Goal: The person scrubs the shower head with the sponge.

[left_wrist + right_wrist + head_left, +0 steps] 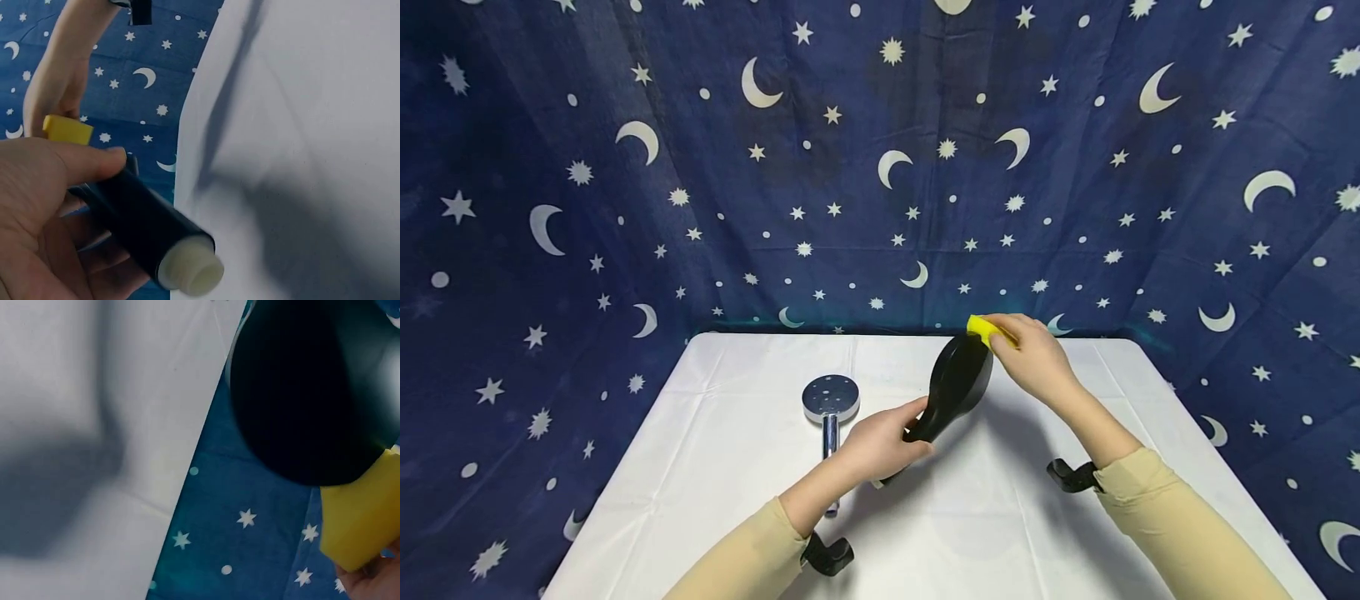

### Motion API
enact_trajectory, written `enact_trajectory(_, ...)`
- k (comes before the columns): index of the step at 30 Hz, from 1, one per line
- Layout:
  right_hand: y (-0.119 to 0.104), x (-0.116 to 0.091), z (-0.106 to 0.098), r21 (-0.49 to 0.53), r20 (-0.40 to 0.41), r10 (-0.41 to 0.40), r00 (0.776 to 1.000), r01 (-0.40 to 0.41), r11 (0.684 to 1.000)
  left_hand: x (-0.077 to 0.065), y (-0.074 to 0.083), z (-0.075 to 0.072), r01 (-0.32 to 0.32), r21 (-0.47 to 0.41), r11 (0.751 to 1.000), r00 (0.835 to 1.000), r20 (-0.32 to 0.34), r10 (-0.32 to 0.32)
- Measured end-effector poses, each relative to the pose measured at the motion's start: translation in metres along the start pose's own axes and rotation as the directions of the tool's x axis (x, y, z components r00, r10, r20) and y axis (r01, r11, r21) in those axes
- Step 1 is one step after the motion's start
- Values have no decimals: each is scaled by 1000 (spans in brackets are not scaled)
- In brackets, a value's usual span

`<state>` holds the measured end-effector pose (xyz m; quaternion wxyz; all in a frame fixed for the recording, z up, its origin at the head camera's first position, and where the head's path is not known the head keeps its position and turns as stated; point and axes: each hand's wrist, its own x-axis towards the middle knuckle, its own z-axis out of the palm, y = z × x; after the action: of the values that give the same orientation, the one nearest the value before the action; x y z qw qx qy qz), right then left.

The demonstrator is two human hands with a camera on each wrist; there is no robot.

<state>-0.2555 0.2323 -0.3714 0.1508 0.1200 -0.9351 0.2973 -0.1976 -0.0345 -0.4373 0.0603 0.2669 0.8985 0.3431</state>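
My left hand (880,442) grips the handle of a black shower head (957,383), held tilted above the table with its round head up and away. In the left wrist view the handle's pale, hollow end (199,269) points toward the camera, with the thumb lying along the handle. My right hand (1036,357) pinches a yellow sponge (359,512) against the far rim of the shower head. The right wrist view shows the dark, smooth head close up, with the sponge at its edge and only some fingertips (372,581) visible.
A chrome shower head (831,400) lies on the white-covered table (715,467), left of the hands, partly behind the left forearm. Black wrist mounts (829,555) stick out from both sleeves. A dark blue curtain (850,200) with moons and stars surrounds the table's back and sides.
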Motion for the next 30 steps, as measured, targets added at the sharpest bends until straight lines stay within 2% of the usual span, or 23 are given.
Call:
enact_trajectory(3, -11, -2, 4, -72, -68, -129, 989, 125, 990, -1, 2, 1, 7, 66, 998, 1000, -30, -5)
enact_trajectory(5, -19, -5, 8, -142, -107, -240, 965, 224, 964, -1, 2, 3, 19, 79, 997, 999, -35, -16)
enact_trajectory(8, -30, -13, 16, -250, -126, -420, 899, 381, 890, -1, 1, 7, 33, 80, 996, 999, -37, -30)
enact_trajectory(12, -40, -23, 24, -344, -48, -593, 804, 544, 765, 1, 0, 11, 35, 74, 997, 999, -39, -32)
enact_trajectory(14, -40, -24, 25, -361, -22, -620, 785, 572, 737, 1, 1, 12, 38, 55, 998, 999, -33, -36)
enact_trajectory(15, -38, -24, 24, -363, -25, -615, 788, 566, 740, 1, 1, 12, 41, 40, 998, 999, -29, -40)
enact_trajectory(16, -35, -23, 23, -361, -42, -598, 800, 546, 756, 1, 1, 12, 47, 19, 999, 999, -25, -47)
enact_trajectory(20, -19, -20, 18, -269, -146, -425, 893, 378, 886, 0, 3, 12, 68, -101, 992, 998, -10, -70)
enact_trajectory(21, -16, -20, 18, -234, -161, -381, 911, 340, 911, 0, 4, 12, 72, -132, 989, 997, -9, -74)
enact_trajectory(23, -11, -22, 19, -182, -171, -326, 930, 295, 938, 0, 4, 13, 77, -186, 979, 997, -4, -79)
enact_trajectory(25, -10, -26, 22, -154, -169, -324, 931, 299, 942, 1, 4, 14, 78, -243, 967, 997, -2, -81)
enact_trajectory(27, -11, -30, 27, -146, -164, -365, 917, 343, 928, 2, 4, 15, 84, -313, 946, 996, 6, -87)
enact_trajectory(28, -12, -33, 31, -147, -158, -395, 905, 374, 916, 3, 3, 16, 87, -361, 928, 996, 12, -89)
enact_trajectory(30, -15, -40, 38, -146, -135, -459, 878, 440, 886, 4, 1, 17, 97, -476, 874, 995, 24, -97)
